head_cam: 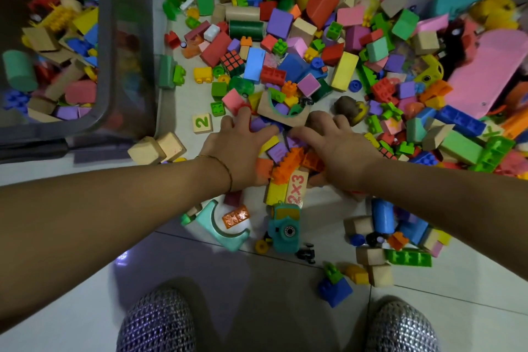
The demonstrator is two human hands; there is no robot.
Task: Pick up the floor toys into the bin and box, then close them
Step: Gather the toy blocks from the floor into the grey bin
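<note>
The floor (257, 294) is pale glossy tile with thin dark joints, and most of its far part is covered with toys (285, 37).

In the head view, the person bends over the pile with both arms stretched forward. The left hand (240, 148) and the right hand (340, 148) lie close together on the heap. Their fingers are spread and laid flat on the pieces, with the thumbs turned toward each other, and neither hand is clamped on a single piece. Between them are studded orange bricks (288, 164) and a matte wooden block (297, 188) printed "2x3". Just beyond the fingertips is a wooden arch (283, 114) with small pieces lying in its hollow.

I judge this to be the gathering step: the hands enclose a bunch for one scoop. The next move probably asks them to press inward and lift without dropping the smooth, hard-edged plastic. The load then goes left to the bin (111, 37), a grey translucent tub that stands open and is partly filled with blocks. I cannot find the box. Closing is far off, since many toys are on the tile.
</note>
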